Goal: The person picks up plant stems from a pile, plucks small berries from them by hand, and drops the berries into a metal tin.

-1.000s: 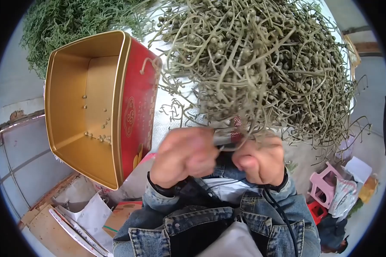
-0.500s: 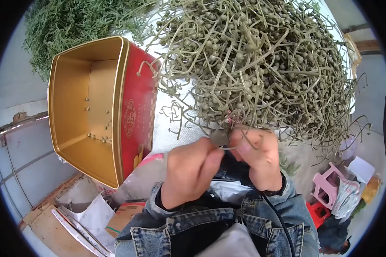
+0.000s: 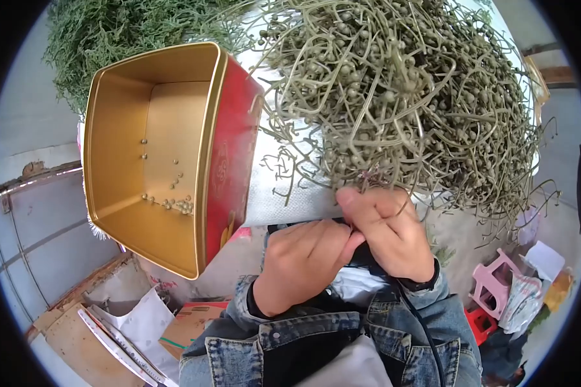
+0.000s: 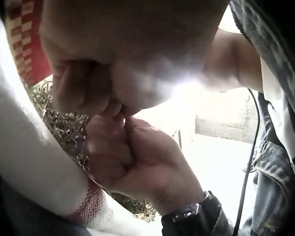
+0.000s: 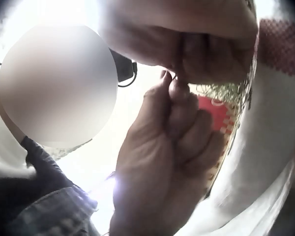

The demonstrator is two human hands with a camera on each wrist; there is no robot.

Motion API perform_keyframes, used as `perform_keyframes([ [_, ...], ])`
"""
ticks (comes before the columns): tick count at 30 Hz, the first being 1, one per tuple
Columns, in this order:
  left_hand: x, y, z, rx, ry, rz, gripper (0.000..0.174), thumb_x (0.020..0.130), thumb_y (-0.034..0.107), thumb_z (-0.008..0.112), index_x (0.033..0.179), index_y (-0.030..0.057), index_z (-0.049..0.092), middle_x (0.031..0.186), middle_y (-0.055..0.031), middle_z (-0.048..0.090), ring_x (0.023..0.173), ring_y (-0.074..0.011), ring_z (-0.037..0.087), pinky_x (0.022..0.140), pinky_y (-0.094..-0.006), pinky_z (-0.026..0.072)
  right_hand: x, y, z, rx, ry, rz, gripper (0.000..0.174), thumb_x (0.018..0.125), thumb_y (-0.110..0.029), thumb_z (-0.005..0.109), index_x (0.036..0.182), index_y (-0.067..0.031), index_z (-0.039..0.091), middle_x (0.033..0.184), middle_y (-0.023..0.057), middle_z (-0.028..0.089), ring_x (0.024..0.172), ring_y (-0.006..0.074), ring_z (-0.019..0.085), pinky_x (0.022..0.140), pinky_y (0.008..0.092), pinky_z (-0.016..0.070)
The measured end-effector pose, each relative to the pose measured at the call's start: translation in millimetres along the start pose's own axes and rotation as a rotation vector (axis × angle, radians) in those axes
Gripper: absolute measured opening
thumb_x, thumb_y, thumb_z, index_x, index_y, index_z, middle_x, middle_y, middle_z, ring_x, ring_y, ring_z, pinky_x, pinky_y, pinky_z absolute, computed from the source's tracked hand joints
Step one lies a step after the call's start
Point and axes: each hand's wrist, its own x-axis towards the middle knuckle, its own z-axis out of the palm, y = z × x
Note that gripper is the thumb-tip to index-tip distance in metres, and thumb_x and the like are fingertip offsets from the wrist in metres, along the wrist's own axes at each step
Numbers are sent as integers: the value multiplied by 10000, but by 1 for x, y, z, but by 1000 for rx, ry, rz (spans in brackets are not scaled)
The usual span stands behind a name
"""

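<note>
My left hand and right hand meet in front of the pile, fingers curled and fingertips together. Between them they pinch a thin stem, mostly hidden by the fingers. Just beyond the right hand rises a big heap of grey-green stems with round seed pods. A red tin with a gold inside lies tilted toward me, left of the hands. Several small round pods sit inside it. The wrist views show the left hand and right hand touching at the fingertips.
Feathery green plants are heaped behind the tin. Loose stem bits lie on the white woven sheet. A pink stool stands at the right, a cardboard box at lower left.
The hands were blurred and a little apart, with a curved stem between them; now their fingertips meet and the stem is mostly covered. The tin and heap have shifted right in view.
</note>
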Motion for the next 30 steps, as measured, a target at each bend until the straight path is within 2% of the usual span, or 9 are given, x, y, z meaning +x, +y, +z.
perform_keyframes([
  [3,0,5,9,-172,78,-84,70,858,55,603,827,-7,588,705,-112,592,530,-266,573,474,-359,442,2,9,17,382,182,-6,322,954,-124,552,642,-51,522,583,3,474,574,71,419,523,234,334],
  [5,-1,10,18,-399,218,-228,94,884,49,571,809,-8,574,684,-110,578,520,-260,566,472,-350,438,3,9,22,477,169,-3,346,965,-146,530,632,-61,490,569,0,448,556,73,391,512,241,317],
  [8,-4,9,26,-492,292,-227,115,895,38,537,796,-15,559,677,-109,569,516,-247,560,478,-337,434,4,6,26,685,168,7,395,988,-189,485,611,-82,428,542,-5,397,520,79,335,488,254,284],
  [11,-13,6,38,-736,274,-215,142,910,50,504,795,-20,547,668,-101,556,505,-225,538,474,-324,415,8,-3,19,884,232,197,438,999,-243,441,593,-99,366,518,-13,334,485,84,277,464,270,236],
  [14,-23,9,43,-1125,167,-247,177,929,85,470,807,-24,537,655,-83,541,489,-197,500,460,-309,382,7,1,22,764,222,114,442,1001,-261,425,597,-91,365,508,-9,331,468,92,275,457,271,236],
  [17,-12,9,33,-1448,244,-371,336,980,289,401,772,29,446,558,-14,347,456,-101,279,451,-273,222,10,4,14,689,151,82,439,1000,-260,418,601,-83,367,503,-5,331,458,98,277,454,272,237],
  [22,14,-7,1,-1325,221,-437,396,981,363,370,768,35,432,572,0,331,460,-89,286,454,-261,228,8,12,9,680,45,108,428,997,-237,416,605,-69,376,502,-1,336,451,99,276,449,272,231],
  [26,32,-5,-1,-1183,247,-643,319,978,245,465,741,32,489,606,5,473,503,-49,360,447,-241,254,8,12,4,717,11,115,422,999,-233,410,612,-65,387,500,-3,331,436,94,260,433,272,214],
  [30,50,-6,-4,-577,123,-552,313,955,225,543,716,33,478,538,6,429,483,-51,333,435,-250,258,8,17,3,786,-29,86,410,1001,-228,408,626,-63,395,495,-6,319,416,90,241,416,273,195],
])
